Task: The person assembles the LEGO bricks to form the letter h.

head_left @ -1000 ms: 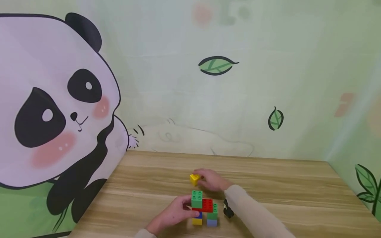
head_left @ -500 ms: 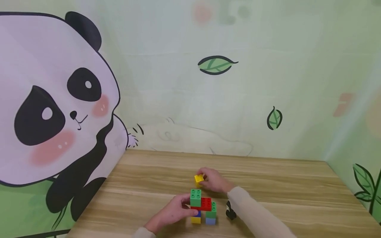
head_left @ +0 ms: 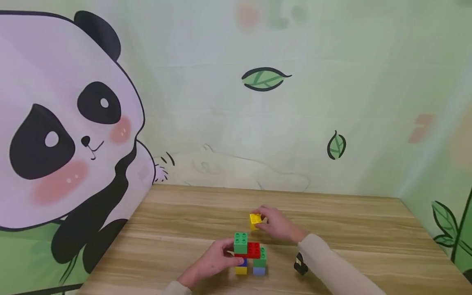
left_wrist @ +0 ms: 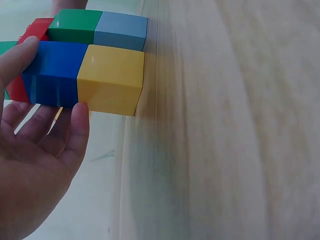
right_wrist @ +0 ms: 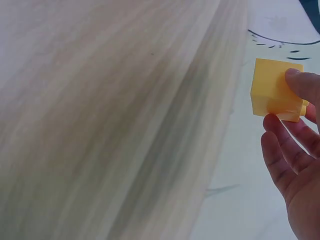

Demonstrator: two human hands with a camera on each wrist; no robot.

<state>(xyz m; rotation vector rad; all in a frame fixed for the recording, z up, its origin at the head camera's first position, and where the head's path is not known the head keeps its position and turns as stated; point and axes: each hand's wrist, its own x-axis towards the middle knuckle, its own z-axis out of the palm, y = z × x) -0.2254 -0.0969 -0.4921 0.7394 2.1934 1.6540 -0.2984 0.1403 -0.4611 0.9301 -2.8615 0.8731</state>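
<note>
My left hand (head_left: 217, 259) holds the left column of a toy building-block structure, thumb in front on the blue block (left_wrist: 55, 72) and fingers behind. Below the blue block is a yellow block (left_wrist: 111, 77), standing on the table. A red block (head_left: 253, 249) spans from this column to a second one, made of a green block (left_wrist: 76, 26) over a light blue block (left_wrist: 121, 31). Another green block (head_left: 241, 242) tops the left column. Farther back, my right hand (head_left: 279, 223) pinches a separate yellow block (right_wrist: 275, 90) between thumb and fingers, apart from the structure.
A small black-and-white object (head_left: 300, 264) lies beside the right sleeve (head_left: 332, 262), partly hidden by it. The wood-grain table (head_left: 177, 229) ends at a pale green wall cloth (head_left: 206, 123) printed with a large panda and leaves.
My right hand has moved to the right, bringing the yellow block with it. Its sleeve now covers less of the black-and-white object. The left hand keeps its hold on the structure.
</note>
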